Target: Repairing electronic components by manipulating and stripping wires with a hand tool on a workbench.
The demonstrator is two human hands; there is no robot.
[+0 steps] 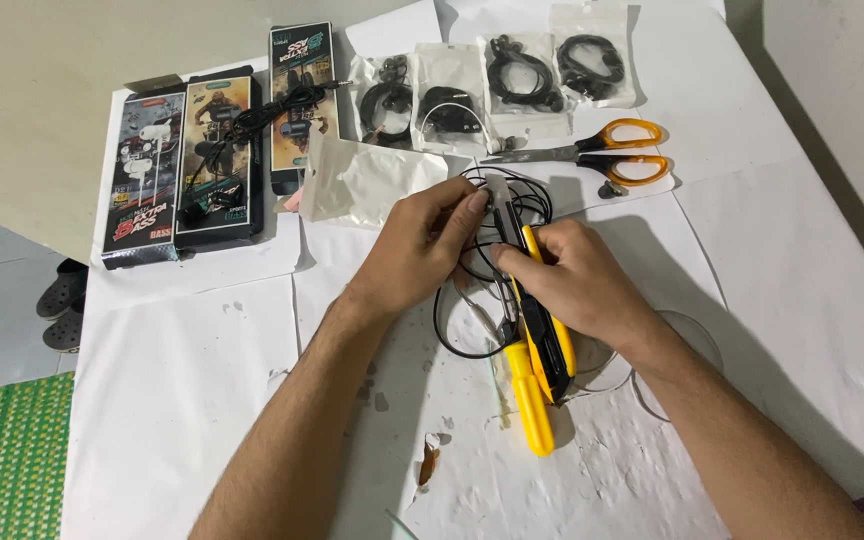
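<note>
Head view shows both hands meeting over a white paper-covered table (772, 300). Left hand (412, 245) is curled, its fingertips pinching the tip of a yellow and black tool (542, 340) and a loop of black cable (452, 320) lying beneath. Right hand (572, 280) wraps closed around the tool's body. Orange-handled scissors (602, 152) lie just beyond, with bagged earphones (512, 75) and boxes (192, 160) further back

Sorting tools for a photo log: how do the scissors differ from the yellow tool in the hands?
The scissors lie untouched on the table, orange-handled, lying crosswise. The yellow tool is gripped by the right hand, its tip at the left hand and black cable, pointing away. Both have metal blades.
</note>
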